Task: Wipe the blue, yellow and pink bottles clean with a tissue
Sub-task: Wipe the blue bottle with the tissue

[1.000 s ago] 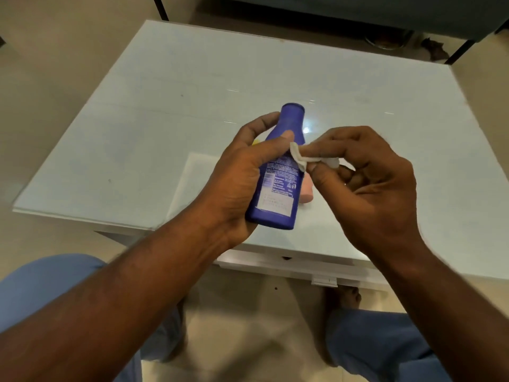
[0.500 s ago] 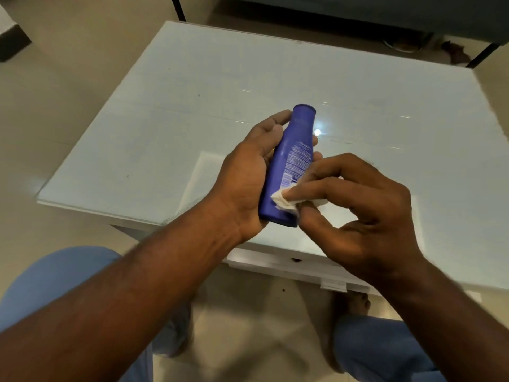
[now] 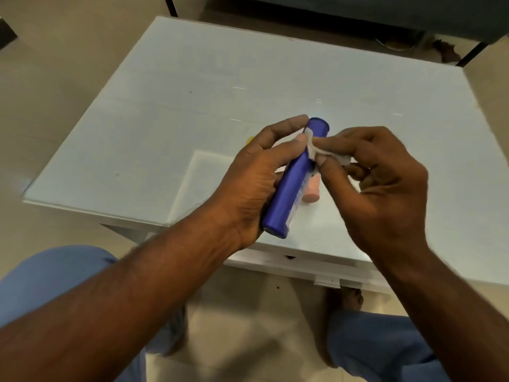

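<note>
My left hand [image 3: 256, 183] grips the blue bottle [image 3: 292, 186] above the near edge of the table, cap end pointing away from me. My right hand [image 3: 380, 183] pinches a small white tissue [image 3: 314, 148] and presses it against the bottle's neck, just below the cap. The pink bottle [image 3: 311, 193] lies on the table under my hands, mostly hidden by the blue one. A sliver of the yellow bottle [image 3: 250, 139] shows behind my left fingers.
The pale glass-topped table [image 3: 192, 106] spreads out ahead of me, its near edge below my wrists. A dark-framed piece of furniture [image 3: 358, 15] stands beyond the far edge. My knees in blue trousers [image 3: 55, 274] and a bare foot are below.
The tissue moved from the bottle's lower body up to its neck near the cap. My left hand turned the bottle, so the label now faces mostly away.
</note>
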### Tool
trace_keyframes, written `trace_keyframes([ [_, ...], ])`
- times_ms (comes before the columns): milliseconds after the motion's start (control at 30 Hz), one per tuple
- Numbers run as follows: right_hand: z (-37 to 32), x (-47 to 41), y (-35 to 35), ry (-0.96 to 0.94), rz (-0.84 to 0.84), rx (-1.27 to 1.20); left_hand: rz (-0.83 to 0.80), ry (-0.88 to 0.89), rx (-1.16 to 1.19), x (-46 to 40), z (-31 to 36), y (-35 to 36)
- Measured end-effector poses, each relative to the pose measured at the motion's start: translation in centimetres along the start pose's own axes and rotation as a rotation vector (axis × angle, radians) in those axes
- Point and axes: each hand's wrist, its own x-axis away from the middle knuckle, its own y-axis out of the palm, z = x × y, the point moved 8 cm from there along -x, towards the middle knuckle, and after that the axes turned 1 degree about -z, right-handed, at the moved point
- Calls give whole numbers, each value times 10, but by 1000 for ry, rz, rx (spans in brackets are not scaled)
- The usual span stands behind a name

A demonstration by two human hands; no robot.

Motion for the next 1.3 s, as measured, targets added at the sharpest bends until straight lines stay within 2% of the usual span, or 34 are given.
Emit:
trace_keyframes([
  [267,-38,18,31,-245,-208,-66,139,58,47,-1,14,-21],
  [433,-41,21,32,-278,-213,-60,165,49,70,1,15,-20],
  [667,-3,2,5,3,-10,-59,25,-147,8,11,-4,-2],
  [833,13,-2,-1,157,33,-144,-114,-104,-77,12,3,11],
  [1000,9,-3,5,162,-22,-149,-96,-76,-116,13,8,5],
  [1300,12,-4,9,184,-17,-171,-88,-105,-111,8,7,0],
])
